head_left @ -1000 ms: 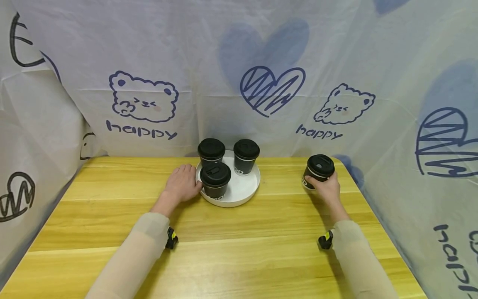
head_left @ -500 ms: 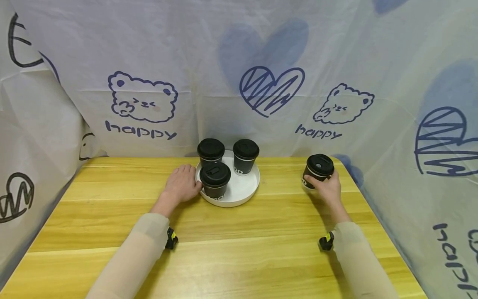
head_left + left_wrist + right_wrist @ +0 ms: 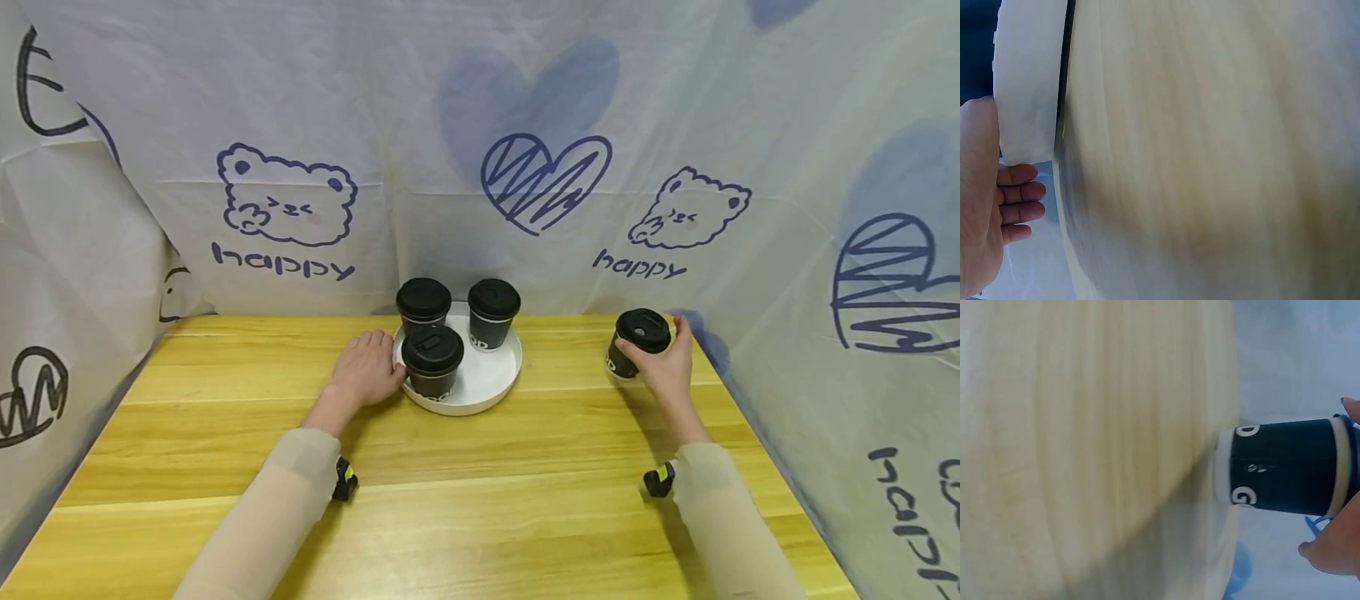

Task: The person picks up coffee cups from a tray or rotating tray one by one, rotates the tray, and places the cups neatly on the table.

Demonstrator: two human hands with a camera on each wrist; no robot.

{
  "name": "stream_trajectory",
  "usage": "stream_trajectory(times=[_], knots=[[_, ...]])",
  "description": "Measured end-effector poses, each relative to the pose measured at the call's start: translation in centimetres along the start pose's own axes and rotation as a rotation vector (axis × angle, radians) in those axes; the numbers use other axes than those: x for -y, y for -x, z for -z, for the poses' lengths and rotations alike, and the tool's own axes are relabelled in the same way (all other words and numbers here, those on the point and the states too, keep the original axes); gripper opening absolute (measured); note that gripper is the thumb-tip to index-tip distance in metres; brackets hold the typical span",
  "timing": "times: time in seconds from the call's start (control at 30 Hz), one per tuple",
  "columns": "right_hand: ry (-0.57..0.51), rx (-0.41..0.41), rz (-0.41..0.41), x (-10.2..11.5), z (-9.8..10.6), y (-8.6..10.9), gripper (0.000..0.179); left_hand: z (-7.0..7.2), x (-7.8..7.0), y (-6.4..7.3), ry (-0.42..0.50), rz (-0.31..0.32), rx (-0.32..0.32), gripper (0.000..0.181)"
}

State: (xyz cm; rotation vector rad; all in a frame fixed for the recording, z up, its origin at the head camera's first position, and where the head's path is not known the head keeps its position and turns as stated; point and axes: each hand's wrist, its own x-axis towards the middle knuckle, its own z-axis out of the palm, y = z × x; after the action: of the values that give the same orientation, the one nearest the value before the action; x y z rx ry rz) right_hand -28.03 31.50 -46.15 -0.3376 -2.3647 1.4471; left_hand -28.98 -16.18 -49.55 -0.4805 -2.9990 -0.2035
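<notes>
At the right of the table, a black paper cup [image 3: 637, 342] with a black lid stands upright. My right hand [image 3: 667, 367] is around its near side with thumb and fingers spread. In the right wrist view the thumb [image 3: 1329, 547] stands off the wall of the cup [image 3: 1285, 469], and a fingertip shows past its lid. My left hand [image 3: 366, 368] holds the left rim of a round white tray [image 3: 480, 392], thumb over the rim and fingers [image 3: 1022, 212] along its outside wall. On the tray stand a front cup [image 3: 432, 362], a back left cup [image 3: 423, 302] and a back right cup [image 3: 493, 312], all lidded.
The wooden table [image 3: 480, 500] ends just behind the tray and the right cup. A white printed cloth [image 3: 420, 125] hangs behind it and along both sides. The right cup stands close to the back right corner.
My right hand has loosened from the cup: its fingers have spread out to the right and its thumb has lifted. The cup stays in place. The left hand and tray have not moved.
</notes>
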Motion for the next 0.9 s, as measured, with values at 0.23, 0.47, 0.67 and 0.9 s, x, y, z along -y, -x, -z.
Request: stream_trajectory(times=[0.23,0.47,0.67,0.9], knots=[[0.012,-0.035,0.059,1.6,-0.1,0.0,0.118,0.1,-0.1,0.1,-0.001,-0.003,0.004,0.05],[0.034,-0.04,0.144,3.9,-0.4,0.5,0.113,0.1,-0.1,0.1,0.002,0.0,0.002,0.05],[0.04,-0.001,0.193,5.2,-1.0,1.1,0.11,0.1,-0.1,0.1,0.001,0.001,0.004,0.051],[0.037,0.059,0.245,6.2,-2.0,1.9,0.107,0.1,-0.1,0.1,0.003,0.004,0.006,0.051]])
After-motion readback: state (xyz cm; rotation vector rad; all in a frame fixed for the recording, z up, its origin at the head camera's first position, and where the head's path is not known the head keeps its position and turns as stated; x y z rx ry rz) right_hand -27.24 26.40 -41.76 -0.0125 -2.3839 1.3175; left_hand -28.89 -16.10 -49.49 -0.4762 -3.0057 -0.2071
